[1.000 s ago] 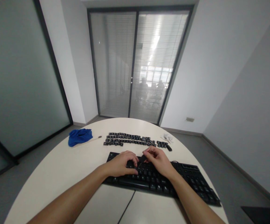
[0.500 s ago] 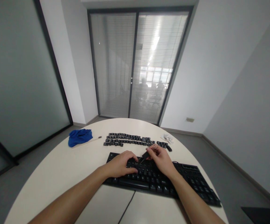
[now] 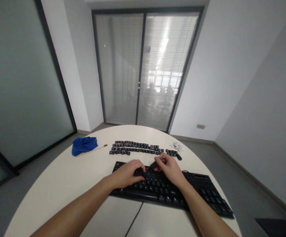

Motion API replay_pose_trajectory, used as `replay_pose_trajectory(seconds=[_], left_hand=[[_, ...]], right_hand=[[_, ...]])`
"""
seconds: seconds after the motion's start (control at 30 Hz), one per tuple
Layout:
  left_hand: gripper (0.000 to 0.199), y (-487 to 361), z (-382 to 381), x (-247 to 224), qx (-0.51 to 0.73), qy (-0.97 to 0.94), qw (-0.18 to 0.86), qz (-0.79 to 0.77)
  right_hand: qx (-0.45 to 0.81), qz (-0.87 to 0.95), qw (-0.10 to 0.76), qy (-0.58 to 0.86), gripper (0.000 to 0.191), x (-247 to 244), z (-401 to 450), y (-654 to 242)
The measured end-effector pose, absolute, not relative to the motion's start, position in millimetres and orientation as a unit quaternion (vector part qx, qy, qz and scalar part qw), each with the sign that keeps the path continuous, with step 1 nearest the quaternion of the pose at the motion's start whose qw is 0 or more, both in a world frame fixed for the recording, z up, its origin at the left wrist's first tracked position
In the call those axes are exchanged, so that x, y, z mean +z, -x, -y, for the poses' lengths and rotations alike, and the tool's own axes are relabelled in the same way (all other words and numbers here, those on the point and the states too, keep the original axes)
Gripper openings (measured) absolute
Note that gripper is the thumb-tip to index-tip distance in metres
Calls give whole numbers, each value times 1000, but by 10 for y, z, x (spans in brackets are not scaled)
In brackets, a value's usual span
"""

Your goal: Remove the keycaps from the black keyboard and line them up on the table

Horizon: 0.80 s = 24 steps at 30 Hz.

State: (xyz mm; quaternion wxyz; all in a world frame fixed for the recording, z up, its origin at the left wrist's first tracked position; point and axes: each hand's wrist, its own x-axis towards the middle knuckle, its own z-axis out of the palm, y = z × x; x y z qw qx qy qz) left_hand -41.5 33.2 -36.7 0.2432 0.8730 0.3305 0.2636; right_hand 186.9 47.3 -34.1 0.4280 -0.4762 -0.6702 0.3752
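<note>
A black keyboard (image 3: 143, 195) lies at a slant across the near half of the table, keys off in part of its upper area. My right hand (image 3: 169, 168) is closed on a black-handled keycap puller (image 3: 153, 165), its thin metal end pointing down at the keys. Left of it, my left hand (image 3: 128, 173) rests on the keyboard, thumb and fingers apart and nothing visible between them. Beyond the keyboard, loose black keycaps (image 3: 133, 144) lie in rows, with a smaller group (image 3: 171, 152) to the right.
On the table (image 3: 66, 184) at the left are a blue cloth (image 3: 84, 145) and a thin brush (image 3: 97, 149). A crumpled white item (image 3: 176, 146) sits at the far right. A black cable (image 3: 134, 219) runs toward me from the keyboard's front.
The keycap puller's metal end has shifted slightly within the same spot over the keys. Both hands stay nearly in place.
</note>
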Motion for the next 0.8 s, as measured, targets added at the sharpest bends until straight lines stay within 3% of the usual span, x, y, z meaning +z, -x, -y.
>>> replay_pose_trajectory(seconds=[0.5,0.8], left_hand=[[11,438,-416,-362,344,-797,295,-400],[19,592,-620,-403,359,-768,192,-495]], right_hand=[[359,674,418,491,35,-336,-476,-1881],[349,684,409,494,36,-367,-493,-1886]])
